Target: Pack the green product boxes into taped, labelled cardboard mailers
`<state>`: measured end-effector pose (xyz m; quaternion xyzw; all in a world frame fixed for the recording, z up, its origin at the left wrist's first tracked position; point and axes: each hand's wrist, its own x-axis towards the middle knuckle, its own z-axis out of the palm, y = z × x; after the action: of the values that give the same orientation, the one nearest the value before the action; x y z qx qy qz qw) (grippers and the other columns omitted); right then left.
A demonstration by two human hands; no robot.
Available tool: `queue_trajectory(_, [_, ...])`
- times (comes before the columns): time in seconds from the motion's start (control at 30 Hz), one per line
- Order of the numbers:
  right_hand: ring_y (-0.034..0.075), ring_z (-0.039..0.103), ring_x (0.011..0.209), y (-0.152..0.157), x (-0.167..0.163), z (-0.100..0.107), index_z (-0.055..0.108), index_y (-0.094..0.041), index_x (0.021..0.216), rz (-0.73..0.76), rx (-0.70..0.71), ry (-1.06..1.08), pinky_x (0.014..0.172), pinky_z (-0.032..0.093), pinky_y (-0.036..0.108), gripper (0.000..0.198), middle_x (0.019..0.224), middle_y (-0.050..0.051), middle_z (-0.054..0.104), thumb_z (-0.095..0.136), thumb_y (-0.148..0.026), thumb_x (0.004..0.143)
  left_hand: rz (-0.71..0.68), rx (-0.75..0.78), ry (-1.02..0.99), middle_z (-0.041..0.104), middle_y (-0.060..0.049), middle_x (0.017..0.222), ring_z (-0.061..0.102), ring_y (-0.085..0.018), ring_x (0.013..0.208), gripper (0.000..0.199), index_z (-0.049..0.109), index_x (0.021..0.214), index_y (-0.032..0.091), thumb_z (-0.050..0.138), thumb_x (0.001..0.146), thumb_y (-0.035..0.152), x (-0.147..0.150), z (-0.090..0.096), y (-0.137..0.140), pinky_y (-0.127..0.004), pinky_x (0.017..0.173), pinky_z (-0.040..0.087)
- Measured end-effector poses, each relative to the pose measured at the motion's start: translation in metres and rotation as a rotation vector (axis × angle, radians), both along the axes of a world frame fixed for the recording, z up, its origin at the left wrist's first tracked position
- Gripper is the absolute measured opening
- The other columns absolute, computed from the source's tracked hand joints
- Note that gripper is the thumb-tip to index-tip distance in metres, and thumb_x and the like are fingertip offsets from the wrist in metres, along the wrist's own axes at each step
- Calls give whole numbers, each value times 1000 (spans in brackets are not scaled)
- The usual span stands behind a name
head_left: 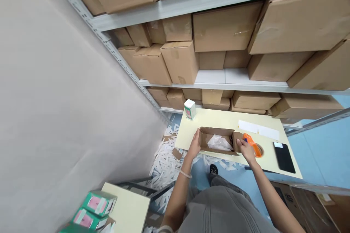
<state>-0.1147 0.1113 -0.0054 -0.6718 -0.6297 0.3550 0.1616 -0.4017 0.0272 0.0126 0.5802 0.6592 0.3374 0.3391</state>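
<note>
An open cardboard box (216,131) stands on the pale yellow table, with a crumpled white plastic bag (218,142) inside. My left hand (194,145) grips the box by its left end. At the opposite end, my right hand (245,151) has its fingers closed on the raised flap (237,137). Just beyond that hand lies an orange tape dispenser (254,146) with a roll of tape, partly hidden by the hand. A small white, green and pink carton (190,109) stands at the table's far left corner.
White paper strips (258,129) and a black phone (283,157) lie on the right of the table (213,115). Shelves behind hold many cardboard boxes (179,62). Shredded paper (164,160) litters the floor. Green and pink cartons (95,204) sit by a second table (131,207) at lower left.
</note>
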Motion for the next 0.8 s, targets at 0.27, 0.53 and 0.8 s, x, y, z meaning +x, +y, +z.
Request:
queue_trajectory(0.27, [27,67,86,50,-4,5,70,-20,87,-6,-7,-175,74,45,32,47,89,14,73,30,-45,92,-63,2,87,26,-3,161,23,-17,148,94,17,155,17,38,66,-6,5,0,69,-38,124,23])
queue_trajectory(0.53, [33,68,95,51,-26,-8,69,-13,110,-129,-84,-305,79,47,41,50,97,23,71,27,-38,97,-108,-26,-13,28,-10,160,24,-20,148,101,10,155,14,37,61,-12,11,-14,95,-39,123,20])
queue_trajectory(0.8, [37,68,98,50,-30,-9,66,-10,116,-138,-89,-357,80,49,47,52,99,26,70,25,-36,96,-44,-49,-27,21,-15,161,24,-22,148,101,8,156,11,43,64,-8,16,-19,89,-35,122,22])
